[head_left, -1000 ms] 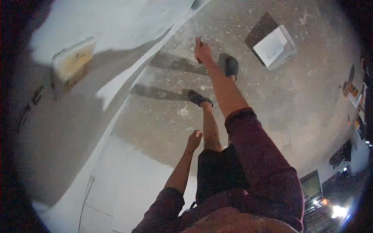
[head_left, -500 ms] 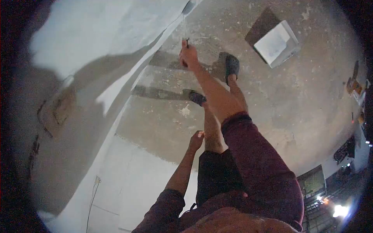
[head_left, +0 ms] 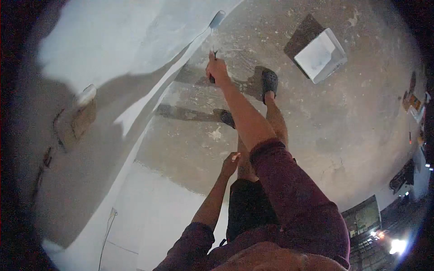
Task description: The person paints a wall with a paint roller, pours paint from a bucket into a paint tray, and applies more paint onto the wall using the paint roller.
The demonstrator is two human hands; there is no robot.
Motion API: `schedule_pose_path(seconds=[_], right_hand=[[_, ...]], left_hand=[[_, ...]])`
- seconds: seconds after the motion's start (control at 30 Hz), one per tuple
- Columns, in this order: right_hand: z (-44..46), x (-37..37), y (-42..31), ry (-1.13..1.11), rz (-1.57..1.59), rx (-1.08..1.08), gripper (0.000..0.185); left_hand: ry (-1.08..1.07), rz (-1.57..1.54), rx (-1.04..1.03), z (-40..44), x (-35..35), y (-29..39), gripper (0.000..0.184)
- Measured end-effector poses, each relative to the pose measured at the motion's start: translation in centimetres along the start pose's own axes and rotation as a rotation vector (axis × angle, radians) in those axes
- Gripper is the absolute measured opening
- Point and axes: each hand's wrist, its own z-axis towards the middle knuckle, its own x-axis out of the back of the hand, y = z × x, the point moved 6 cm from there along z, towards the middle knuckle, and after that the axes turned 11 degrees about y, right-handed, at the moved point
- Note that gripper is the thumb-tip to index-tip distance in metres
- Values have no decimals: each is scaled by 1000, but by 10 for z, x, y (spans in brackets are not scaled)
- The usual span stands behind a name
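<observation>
My right hand (head_left: 217,70) is stretched out ahead and closed around the handle of a paint roller. The roller's sleeve (head_left: 218,19) is at the foot of the wall, along the line where wall and floor meet. Part of its dark frame shows just beyond my fingers. My left hand (head_left: 231,163) hangs low near my leg, its fingers loosely curled and slightly apart, with nothing visible in it. On the floor to the right of my right hand, a white paint tray (head_left: 337,58) holds white paint.
The wall (head_left: 113,36) on the left has a bright white area and a large shadow. A wire (head_left: 106,235) hangs on the lower wall. My dark clogs (head_left: 270,81) stand on the stained floor (head_left: 312,126). Assorted items (head_left: 412,101) lie at the far right.
The roller sleeve now shows more fully at the base of the wall, a little lower in view. My right hand has shifted slightly left and down. My left hand has barely moved.
</observation>
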Motion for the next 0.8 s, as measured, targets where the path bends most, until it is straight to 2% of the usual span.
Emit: schedule_pose_path(seconds=[0.07, 0.1, 0.17, 0.2, 0.23, 0.27, 0.37, 0.43, 0.47, 0.53, 0.6, 0.67, 0.7, 0.73, 0.77, 0.8], right_hand=[[-2, -6, 0, 48, 133, -165, 59], [-39, -8, -11, -46, -44, -153, 57], [-94, -24, 12, -76, -193, -29, 57], [-119, -33, 25, -106, -168, -17, 57], [-136, -37, 37, -133, -118, -24, 57], [-141, -39, 50, -131, -107, 6, 57], [-104, -18, 29, -112, -361, 254, 56], [-35, 3, -5, -143, -158, 91, 55], [-6, 4, -1, -177, 143, -143, 53], [11, 0, -3, -231, 212, -153, 53], [7, -9, -2, -388, 237, -3, 54], [-74, -7, -10, -305, -91, 17, 56], [-117, -6, -17, -274, -252, 17, 58], [-149, -13, 0, -373, -58, -235, 57], [-187, -10, -14, -422, 67, -355, 57], [-212, -8, -33, -467, 191, -477, 56]], left_hand=[[16, 68, -22, -4, 7, -10, 30], [34, 140, -41, -6, 8, -14, 29], [17, 201, 1, -22, 4, -31, 28], [14, 271, 35, -21, 3, -38, 28], [-14, 210, 158, -29, 9, -21, 25], [-10, 211, 165, -31, 9, -26, 25], [10, 35, 141, -36, 4, -35, 22], [47, 105, 102, -34, 10, -22, 21], [47, 104, 111, -36, 6, -32, 21], [75, 12, 78, -35, -3, -53, 21], [73, -1, 104, -31, -10, -41, 20], [62, 4, 133, -36, -19, -35, 19], [50, 146, -37, -32, -26, -28, 19], [41, 289, -200, -31, -33, -19, 20], [21, 307, -215, -34, -24, 20, 33], [24, 312, -211, -28, -29, 17, 33]])
